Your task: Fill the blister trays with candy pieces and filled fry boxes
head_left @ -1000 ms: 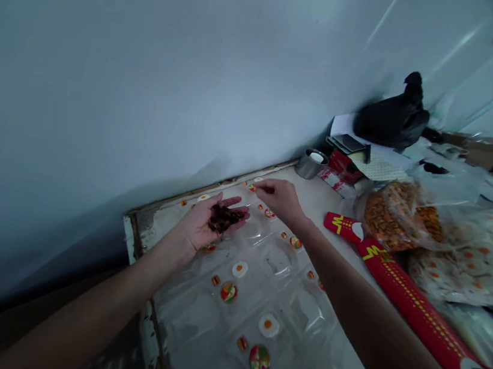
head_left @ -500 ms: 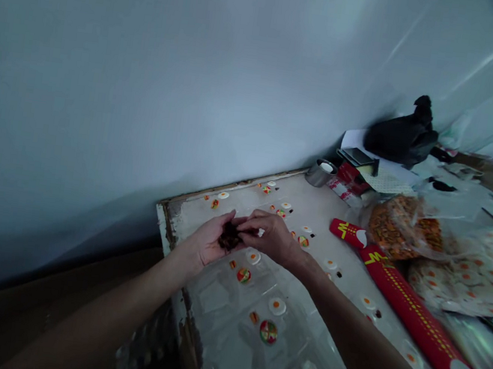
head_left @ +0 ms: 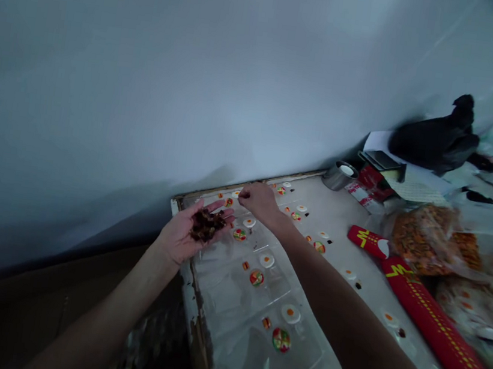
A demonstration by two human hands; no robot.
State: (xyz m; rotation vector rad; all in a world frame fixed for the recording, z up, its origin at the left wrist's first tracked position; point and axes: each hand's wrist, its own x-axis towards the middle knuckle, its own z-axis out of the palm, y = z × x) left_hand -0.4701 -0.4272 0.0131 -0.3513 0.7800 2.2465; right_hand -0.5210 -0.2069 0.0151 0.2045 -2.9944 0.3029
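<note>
Here's the left hand [head_left: 176, 239], palm up over the near-left side of the bench [head_left: 345, 212], fingers spread and only loosely curved, cradling a heap of small dark brown pieces [head_left: 207, 226]. And out beyond it, the right hand [head_left: 260, 203] reaches toward the far rows, its fingers curled in close; there's darkness at the tips, but I can't tell whether they meet or pinch a piece. Looks like handing out brown pieces from the palm, one spot at a time, among the little groups: egg-shaped pieces [head_left: 266, 261], round red-and-green pieces [head_left: 256, 278] and tiny burger-like pieces [head_left: 245, 265], dotted across clear plastic [head_left: 230, 309]. Further right, dark bits [head_left: 358, 286] sit beside other egg pieces, so that side seems already served. The next move, I'd judge, calls for a fine pinch, a low release and a level left palm, or the heap could spill. Now the edges: the wall [head_left: 150, 87] stands just behind the far rim, leaving little room past the right knuckles, and the chipped left rim [head_left: 194, 302] runs near the left wrist with a drop outside it. Best room is above the low pieces, back toward the person; to the right, the red packaging [head_left: 436, 330] and bagged orange pieces [head_left: 423, 238] hem things in.
</note>
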